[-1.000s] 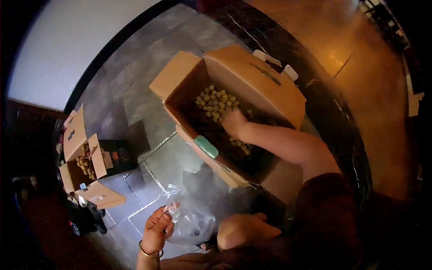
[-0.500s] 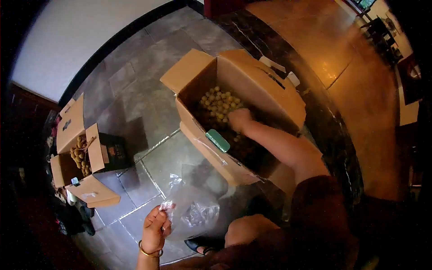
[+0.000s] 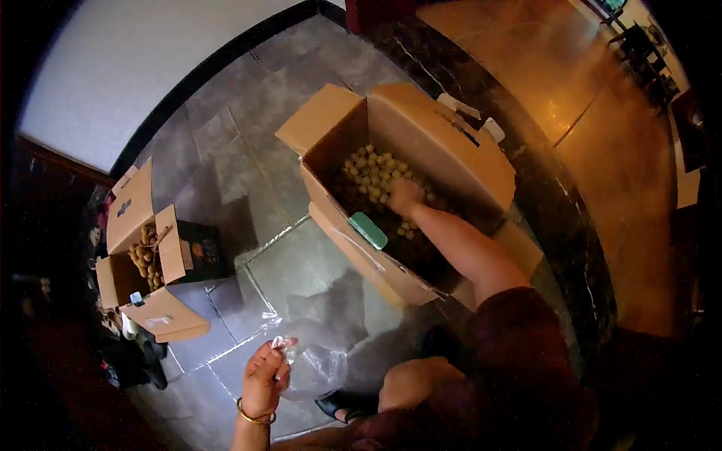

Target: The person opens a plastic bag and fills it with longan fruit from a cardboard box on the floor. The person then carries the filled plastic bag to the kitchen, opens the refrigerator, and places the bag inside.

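My left hand (image 3: 265, 376), with a gold bangle at the wrist, pinches the edge of a clear plastic bag (image 3: 320, 364). The bag hangs limp above the tiled floor, and its far edge is hard to make out. My right hand (image 3: 407, 196) reaches down into a large open cardboard box (image 3: 410, 124) and touches the round, yellow-brown longans (image 3: 374, 169) inside. Its fingers are mostly hidden among the fruit and in shadow, so whether they grip any does not show. A green plastic handle piece (image 3: 368, 231) sits on the box's near wall.
At the left stands a smaller open carton (image 3: 177, 308) holding longans on stems (image 3: 145, 258). Dark shoes (image 3: 150, 361) lie beside it. My sandalled foot (image 3: 342, 406) and bent knee (image 3: 417, 379) are below the large box. A white wall (image 3: 150, 68) rises behind.
My right hand has shifted slightly within the box, and more longans show around it. The plastic bag hangs lower and flatter. The view has moved a little.
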{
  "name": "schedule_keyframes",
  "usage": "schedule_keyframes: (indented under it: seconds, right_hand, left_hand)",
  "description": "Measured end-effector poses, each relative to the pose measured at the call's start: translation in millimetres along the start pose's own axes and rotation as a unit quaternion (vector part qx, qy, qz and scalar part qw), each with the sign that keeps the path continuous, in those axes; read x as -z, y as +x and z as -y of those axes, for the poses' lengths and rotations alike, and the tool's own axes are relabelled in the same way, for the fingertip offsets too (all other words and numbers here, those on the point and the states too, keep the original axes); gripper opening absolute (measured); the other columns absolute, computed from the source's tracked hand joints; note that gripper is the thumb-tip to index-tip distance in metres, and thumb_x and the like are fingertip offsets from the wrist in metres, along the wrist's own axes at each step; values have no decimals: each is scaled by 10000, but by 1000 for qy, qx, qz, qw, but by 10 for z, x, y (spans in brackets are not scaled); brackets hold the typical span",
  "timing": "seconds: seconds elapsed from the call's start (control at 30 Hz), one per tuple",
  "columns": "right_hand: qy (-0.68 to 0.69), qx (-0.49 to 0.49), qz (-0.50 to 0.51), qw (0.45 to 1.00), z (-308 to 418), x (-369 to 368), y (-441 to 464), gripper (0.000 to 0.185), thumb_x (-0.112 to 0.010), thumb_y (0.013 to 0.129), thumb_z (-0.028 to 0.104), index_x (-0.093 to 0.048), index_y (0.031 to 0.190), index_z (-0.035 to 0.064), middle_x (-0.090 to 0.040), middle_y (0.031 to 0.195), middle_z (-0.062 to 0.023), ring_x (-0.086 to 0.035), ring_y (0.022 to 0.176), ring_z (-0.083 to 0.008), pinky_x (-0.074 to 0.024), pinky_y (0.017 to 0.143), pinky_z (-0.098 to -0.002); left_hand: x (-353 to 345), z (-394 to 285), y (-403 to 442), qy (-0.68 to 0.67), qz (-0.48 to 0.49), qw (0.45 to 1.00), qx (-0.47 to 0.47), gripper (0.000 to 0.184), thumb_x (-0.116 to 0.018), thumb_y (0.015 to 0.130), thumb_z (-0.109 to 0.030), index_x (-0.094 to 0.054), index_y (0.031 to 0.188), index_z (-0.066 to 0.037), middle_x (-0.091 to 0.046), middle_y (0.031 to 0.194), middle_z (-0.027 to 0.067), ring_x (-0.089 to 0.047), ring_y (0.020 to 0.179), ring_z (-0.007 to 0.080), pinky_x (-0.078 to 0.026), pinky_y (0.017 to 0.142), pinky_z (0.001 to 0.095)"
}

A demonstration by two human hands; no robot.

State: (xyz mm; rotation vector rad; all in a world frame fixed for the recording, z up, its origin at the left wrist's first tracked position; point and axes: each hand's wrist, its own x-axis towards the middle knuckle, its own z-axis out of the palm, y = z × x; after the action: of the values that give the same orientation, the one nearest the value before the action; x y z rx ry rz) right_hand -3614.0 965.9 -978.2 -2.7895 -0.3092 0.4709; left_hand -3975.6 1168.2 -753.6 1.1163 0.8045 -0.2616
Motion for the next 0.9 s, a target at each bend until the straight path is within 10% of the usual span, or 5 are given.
schedule_keyframes:
  seconds: [0.2,0.43,0.53,0.9]
  right_hand:
    - [-134,20,128,983,146,214,15,251,-631,728,218,-692,885,32,-662,927,-189,-645,882,-330,-511,752,-425]
    - [9,-94,-40,995,18,-56,-49,294,-609,753,270,-694,933,54,-662,975,-172,-633,934,-342,-506,781,-422]
    - [-1,-110,33,993,43,-83,105,325,-617,750,317,-694,927,56,-662,962,-174,-633,928,-339,-505,772,-424]
    - [-58,130,-20,990,-289,603,-184,242,-658,745,274,-653,782,35,-635,819,-171,-608,832,-364,-490,719,-460]
  left_hand:
    - [-40,3,-35,-6,5,1000,-6,317,-517,933,-271,-571,1122,-22,-367,570,-69,-301,466,37,-237,425,182]
    - [-112,22,-132,7,-2,1000,-20,296,-466,944,-205,-578,1141,-14,-352,570,-75,-272,464,37,-204,436,187]
    - [-151,12,-195,22,16,999,-22,306,-456,945,-203,-571,1155,-13,-357,562,-68,-280,468,41,-208,436,188]
    - [-286,-14,-366,62,45,996,-35,301,-434,954,-203,-574,1140,-13,-373,578,-64,-289,478,39,-221,446,185]
